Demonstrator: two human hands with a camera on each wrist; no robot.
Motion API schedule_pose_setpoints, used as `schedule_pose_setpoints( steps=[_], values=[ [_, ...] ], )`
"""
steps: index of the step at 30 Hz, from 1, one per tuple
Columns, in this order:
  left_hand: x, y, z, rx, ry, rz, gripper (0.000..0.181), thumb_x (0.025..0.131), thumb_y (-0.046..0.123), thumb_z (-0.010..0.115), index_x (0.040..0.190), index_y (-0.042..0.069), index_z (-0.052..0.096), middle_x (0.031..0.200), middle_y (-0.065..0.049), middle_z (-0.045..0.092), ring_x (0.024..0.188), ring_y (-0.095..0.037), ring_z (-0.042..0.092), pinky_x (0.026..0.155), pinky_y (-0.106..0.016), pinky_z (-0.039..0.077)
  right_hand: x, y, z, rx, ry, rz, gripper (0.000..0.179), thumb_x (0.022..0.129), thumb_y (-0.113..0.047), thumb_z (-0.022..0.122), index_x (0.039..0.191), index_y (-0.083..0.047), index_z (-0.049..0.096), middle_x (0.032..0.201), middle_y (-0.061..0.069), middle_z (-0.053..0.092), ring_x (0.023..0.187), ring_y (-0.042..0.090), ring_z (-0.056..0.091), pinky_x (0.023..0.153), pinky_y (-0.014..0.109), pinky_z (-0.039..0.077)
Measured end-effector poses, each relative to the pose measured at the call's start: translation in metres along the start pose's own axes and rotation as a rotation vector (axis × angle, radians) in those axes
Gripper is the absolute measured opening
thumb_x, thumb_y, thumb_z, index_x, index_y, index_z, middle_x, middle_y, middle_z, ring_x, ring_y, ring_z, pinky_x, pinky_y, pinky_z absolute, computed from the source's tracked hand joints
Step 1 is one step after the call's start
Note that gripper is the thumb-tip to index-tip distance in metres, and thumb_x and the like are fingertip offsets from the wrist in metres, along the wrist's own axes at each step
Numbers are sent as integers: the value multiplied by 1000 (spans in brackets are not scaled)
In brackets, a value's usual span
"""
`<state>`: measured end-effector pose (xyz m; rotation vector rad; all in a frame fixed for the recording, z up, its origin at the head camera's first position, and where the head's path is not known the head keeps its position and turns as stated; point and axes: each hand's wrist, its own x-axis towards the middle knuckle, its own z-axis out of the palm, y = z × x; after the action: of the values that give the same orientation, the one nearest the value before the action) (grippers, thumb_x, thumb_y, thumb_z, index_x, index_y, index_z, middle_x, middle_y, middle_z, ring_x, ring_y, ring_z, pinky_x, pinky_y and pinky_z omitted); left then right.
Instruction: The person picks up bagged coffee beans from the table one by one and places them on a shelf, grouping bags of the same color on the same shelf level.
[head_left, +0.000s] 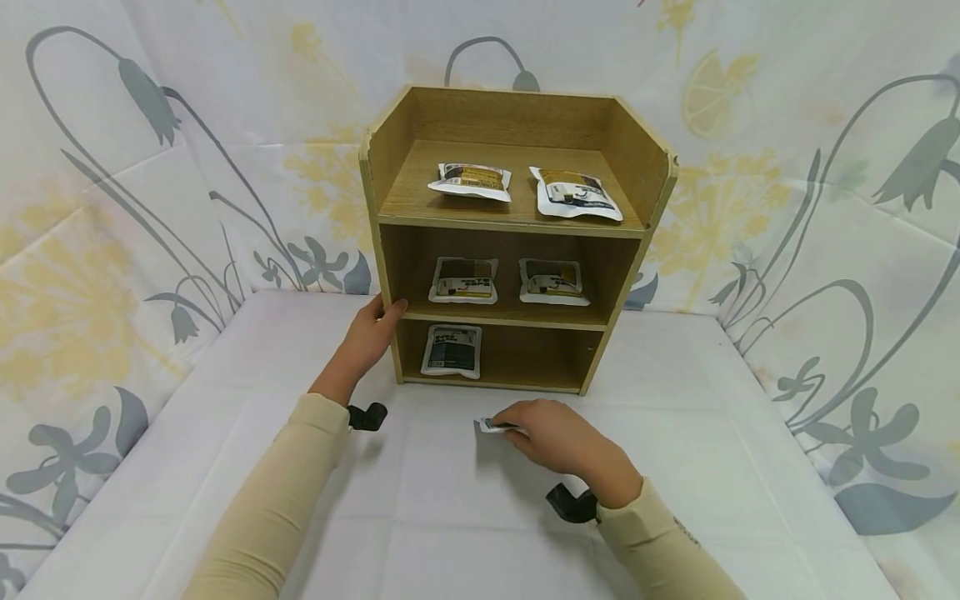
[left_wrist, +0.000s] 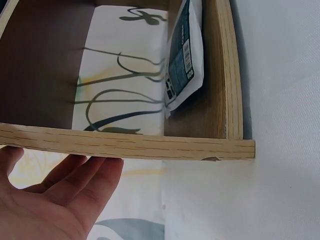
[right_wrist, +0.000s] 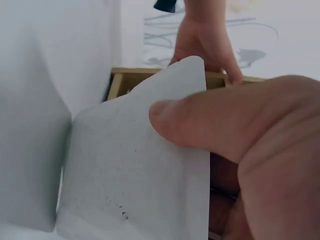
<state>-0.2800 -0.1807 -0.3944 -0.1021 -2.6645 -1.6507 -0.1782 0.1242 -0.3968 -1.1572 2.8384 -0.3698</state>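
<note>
My right hand (head_left: 555,437) pinches a flat white-backed pouch (right_wrist: 135,165) low over the table, in front of the shelf unit. The thumb lies across the pouch's plain white back, and fingers show behind its edge. My left hand (head_left: 371,333) rests against the outer left side of the small wooden shelf unit (head_left: 498,389), near the middle board. In the left wrist view its fingers (left_wrist: 100,185) lie along the side panel. On the bottom shelf, at the left, a dark-labelled pouch (head_left: 453,351) leans upright.
Two pouches with brown labels (head_left: 463,280) (head_left: 553,282) stand on the middle shelf. On the top lie two more with yellow-brown labels (head_left: 471,181) (head_left: 576,193). A white cloth (head_left: 712,467) covers the table, and a flower-patterned cloth (head_left: 787,208) hangs behind.
</note>
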Motion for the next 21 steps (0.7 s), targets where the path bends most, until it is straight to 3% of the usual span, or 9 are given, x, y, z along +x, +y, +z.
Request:
schedule_pose_setpoints(
  steps=[6, 14, 21],
  values=[
    [0, -1, 0, -5, 4, -7, 74, 96, 64, 35, 155, 21, 25, 148, -16, 42, 128, -36, 50, 104, -56, 42, 2, 3, -7, -61, 69, -17, 25, 94, -12, 61, 117, -13, 71, 115, 2, 71, 105, 20, 67, 88, 36, 55],
    [0, 0, 1, -8, 2, -21, 74, 95, 65, 35, 155, 22, 25, 149, -15, 41, 129, -35, 49, 105, -55, 41, 2, 4, -17, 9, 97, 47, 26, 96, -10, 57, 119, -12, 69, 117, 3, 71, 106, 22, 68, 88, 39, 55],
    [1, 0, 1, -6, 6, -14, 75, 95, 66, 35, 155, 23, 24, 150, -14, 41, 131, -35, 48, 105, -55, 40, 2, 3, -28, 44, 138, 51, 26, 96, -9, 57, 119, -10, 69, 114, 5, 71, 103, 23, 68, 87, 40, 55]
  ],
)
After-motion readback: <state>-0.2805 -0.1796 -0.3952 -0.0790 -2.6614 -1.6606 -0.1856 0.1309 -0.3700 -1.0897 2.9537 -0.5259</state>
